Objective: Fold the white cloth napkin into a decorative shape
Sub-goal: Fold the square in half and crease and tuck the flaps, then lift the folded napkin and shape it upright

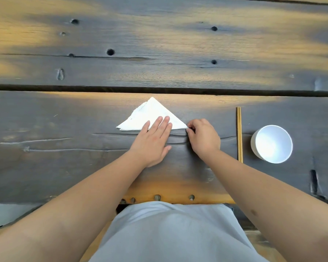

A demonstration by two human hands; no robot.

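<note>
A dark plank table (64,114) (knotted and cracked) carries everything. Mid-table lies the white napkin (151,115), folded into a triangle, apex pointing away. The left hand (152,141) lies flat and open, fingers pressing its near edge. The right hand (203,138) pinches the napkin's right corner. Right of it lie chopsticks (239,133), then a white bowl (272,143).

- A dining spot, likely a rustic eatery or home.
- Dark, weathered plank table (64,118) with knots and cracks.
- Pair of wooden chopsticks (239,133) beside a round white bowl (272,144).
</note>
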